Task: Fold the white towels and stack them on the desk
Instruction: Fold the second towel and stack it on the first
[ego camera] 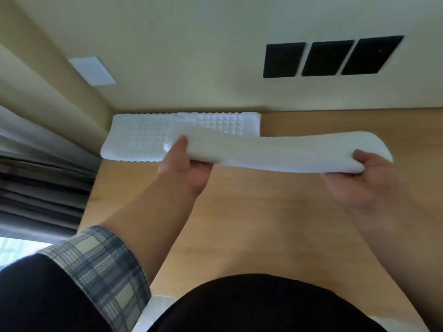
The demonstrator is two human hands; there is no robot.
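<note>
Head view, looking down at a light wooden desk point(275, 212) against a cream wall. Both bare hands hold one folded white waffle-textured towel point(275, 152) above the desk, mid frame, stretched left to right, long and narrow. Left hand point(187, 168) pinches the towel's left end: thumb on top, fingers curled under. Right hand point(369, 178) grips the right end, thumb on top edge, fingers wrapped below and mostly hidden by the cloth. The held towel sags a little in the middle and its left end overlaps, in frame, a second folded white waffle-weave towel point(148, 137). That one lies flat on the desk at the back left corner, touching the wall; cannot tell if the two towels touch.

Left forearm bare, with a rolled blue-grey plaid cuff point(100, 267) under a dark sleeve at lower left. Three black rectangular wall panels point(326, 57) sit in a row, upper right of frame. White rectangular plate point(92, 70) on wall, upper left. Beige and dark curtains point(36, 140) along the left edge.
</note>
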